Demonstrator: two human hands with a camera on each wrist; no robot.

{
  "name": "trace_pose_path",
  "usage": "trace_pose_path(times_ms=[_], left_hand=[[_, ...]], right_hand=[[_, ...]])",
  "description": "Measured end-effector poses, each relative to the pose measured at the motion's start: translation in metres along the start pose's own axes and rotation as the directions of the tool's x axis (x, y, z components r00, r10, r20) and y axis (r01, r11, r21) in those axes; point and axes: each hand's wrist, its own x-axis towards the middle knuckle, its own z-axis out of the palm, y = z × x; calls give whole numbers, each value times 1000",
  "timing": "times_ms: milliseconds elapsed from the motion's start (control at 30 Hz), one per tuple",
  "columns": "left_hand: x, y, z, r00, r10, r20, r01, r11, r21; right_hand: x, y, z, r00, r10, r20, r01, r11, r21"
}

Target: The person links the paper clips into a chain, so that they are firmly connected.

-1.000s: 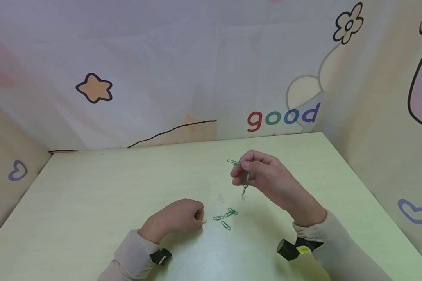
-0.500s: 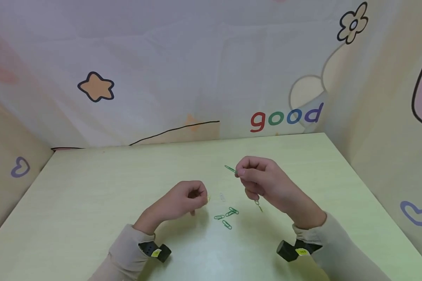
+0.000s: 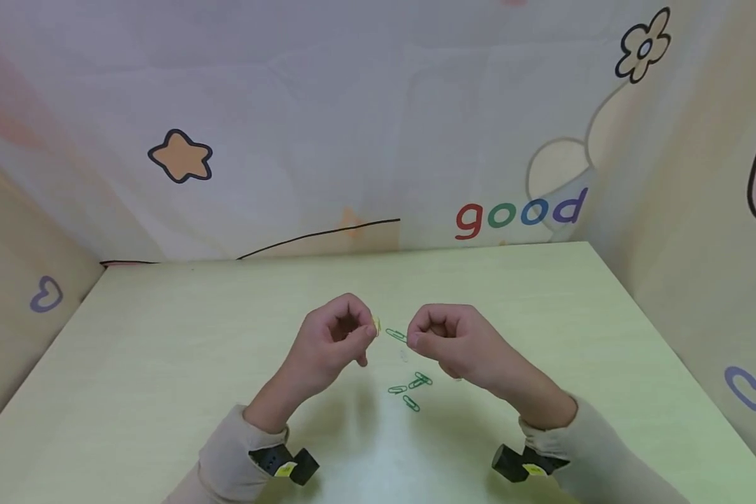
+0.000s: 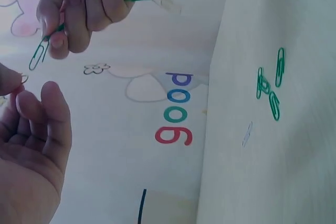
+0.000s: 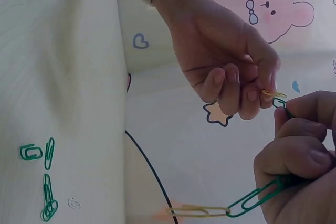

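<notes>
My left hand (image 3: 327, 346) pinches a yellow paper clip (image 5: 274, 93) between thumb and index finger. Facing it, my right hand (image 3: 472, 343) pinches a green paper clip (image 4: 38, 57), one end of which sticks out toward the left hand. In the right wrist view the two clips' ends are right beside each other. From the lower fingers of the right hand trails a short chain, where a green clip (image 5: 255, 195) links to a yellow clip (image 5: 199, 211). The part of the chain inside the right hand is hidden by the fingers.
Several loose green paper clips (image 3: 411, 403) lie on the pale table (image 3: 183, 364) below the hands. A pale, whitish clip (image 3: 404, 355) lies just beyond them. Printed cloth (image 3: 302, 140) stands behind the table and along its sides.
The left hand has lifted the yellow clip off the table and moved it up toward the right hand. The right hand has come slightly lower and left, bringing its green clip close to the yellow one.
</notes>
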Motion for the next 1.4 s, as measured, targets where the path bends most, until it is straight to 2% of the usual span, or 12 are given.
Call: trace_pose_path(times_ms=[167,333,667,867,1133,1267,1400], left_hand=[[-3,4,8,998,52,-28,-52,999,2],[-4,6,12,996,85,-41,-85,996,19],[-5,7,15,994,93,-58,-90,995,44],[-6,6,18,992,115,-46,-109,986,129],[-4,3,20,983,185,3,-179,949,261],[-5,4,20,986,161,35,-164,944,285],[-6,9,18,995,68,74,-87,950,300]], right_hand=[[-2,1,4,999,-46,8,46,999,8],[-5,-1,4,999,-52,12,52,998,31],[-9,-3,1,999,-49,20,47,996,79],[-11,-3,-1,998,-58,29,53,988,148],[-10,-3,-5,996,-88,15,85,983,161],[-10,-3,-7,996,-92,10,89,980,177],[-9,-3,-8,997,-82,9,79,978,192]])
